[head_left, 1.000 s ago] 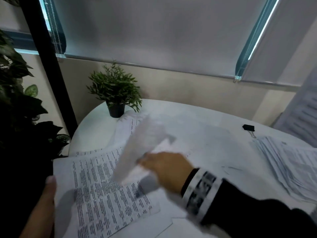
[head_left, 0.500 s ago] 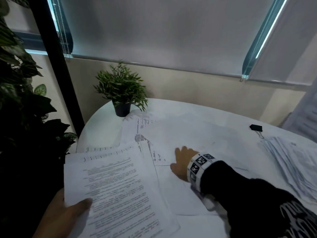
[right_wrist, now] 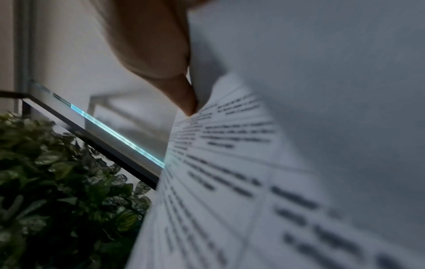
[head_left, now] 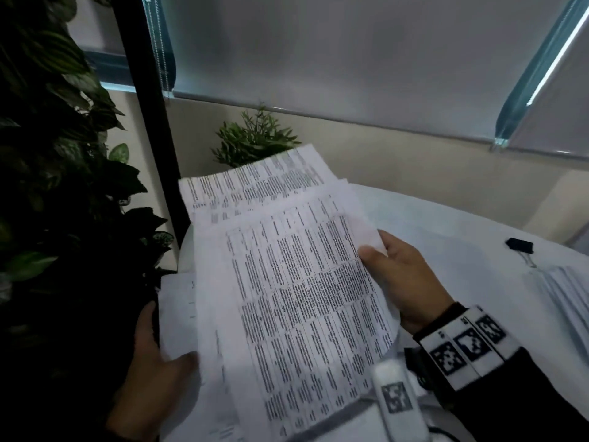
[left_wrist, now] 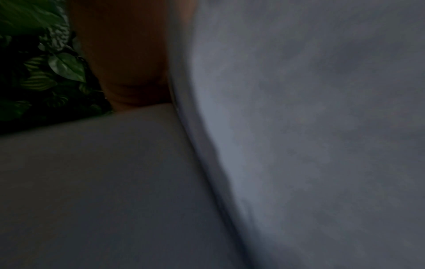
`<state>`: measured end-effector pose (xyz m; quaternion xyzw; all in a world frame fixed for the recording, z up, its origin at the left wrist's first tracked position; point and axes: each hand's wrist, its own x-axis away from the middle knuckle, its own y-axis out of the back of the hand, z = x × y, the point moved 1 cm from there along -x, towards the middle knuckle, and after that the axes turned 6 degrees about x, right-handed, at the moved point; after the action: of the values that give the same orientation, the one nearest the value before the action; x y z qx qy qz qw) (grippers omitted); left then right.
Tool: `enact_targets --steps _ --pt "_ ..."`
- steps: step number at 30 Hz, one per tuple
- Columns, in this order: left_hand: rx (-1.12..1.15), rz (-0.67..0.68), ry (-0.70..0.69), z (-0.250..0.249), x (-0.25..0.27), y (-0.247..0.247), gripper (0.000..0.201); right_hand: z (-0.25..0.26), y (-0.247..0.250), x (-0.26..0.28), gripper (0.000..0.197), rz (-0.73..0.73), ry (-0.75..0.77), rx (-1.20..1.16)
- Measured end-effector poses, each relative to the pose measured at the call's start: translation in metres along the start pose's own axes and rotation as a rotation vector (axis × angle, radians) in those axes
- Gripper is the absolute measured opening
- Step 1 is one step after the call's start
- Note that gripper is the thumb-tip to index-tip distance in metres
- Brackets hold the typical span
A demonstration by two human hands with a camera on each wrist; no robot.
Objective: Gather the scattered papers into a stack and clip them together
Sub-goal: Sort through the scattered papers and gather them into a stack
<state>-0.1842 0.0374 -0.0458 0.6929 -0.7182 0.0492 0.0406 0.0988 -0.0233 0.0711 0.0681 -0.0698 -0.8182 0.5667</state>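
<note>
A loose bundle of printed papers [head_left: 287,282] is lifted above the white table [head_left: 446,237], its sheets fanned and uneven. My left hand [head_left: 156,371] grips the bundle's lower left edge, thumb on top. My right hand [head_left: 398,279] grips the right edge, thumb pressed on the printed top sheet. In the right wrist view my thumb [right_wrist: 161,60] lies on the papers [right_wrist: 253,182]. The left wrist view is dark, filled by papers [left_wrist: 299,127] and part of my hand [left_wrist: 124,54]. A black binder clip [head_left: 520,245] lies on the table at the far right.
A second pile of papers [head_left: 561,301] lies at the table's right edge, next to the clip. A small potted plant [head_left: 255,138] stands behind the lifted sheets. Large dark foliage [head_left: 57,186] and a black post [head_left: 146,116] are on the left. Window blinds hang behind.
My right hand left the table and took the right edge of the bundle. The papers rose off the table and now stand between both hands, with more sheets in the bundle.
</note>
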Motion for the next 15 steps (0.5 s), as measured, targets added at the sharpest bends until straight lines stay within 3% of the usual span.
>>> enact_targets --steps 3,6,8,10,12,15 --pt "-0.094 0.039 0.028 0.002 -0.003 0.0 0.079 -0.014 0.005 0.0 0.021 -0.077 -0.047 -0.037" --pt "0.008 0.077 0.073 -0.01 0.006 -0.01 0.034 -0.03 0.009 -0.004 0.019 -0.081 -0.105 -0.131" --pt "0.069 0.069 0.061 -0.023 0.014 -0.018 0.018 -0.049 0.008 -0.009 0.023 -0.087 -0.199 0.014" --pt "0.195 0.016 0.115 -0.028 0.019 -0.022 0.035 -0.07 0.005 -0.009 0.033 -0.009 -0.303 0.379" --pt "0.25 -0.039 0.143 -0.023 0.019 -0.024 0.033 -0.077 -0.005 0.0 0.034 0.147 -0.344 0.66" --pt "-0.054 -0.105 0.09 -0.003 0.011 -0.015 0.057 -0.071 -0.023 0.019 0.044 0.41 -0.31 0.852"
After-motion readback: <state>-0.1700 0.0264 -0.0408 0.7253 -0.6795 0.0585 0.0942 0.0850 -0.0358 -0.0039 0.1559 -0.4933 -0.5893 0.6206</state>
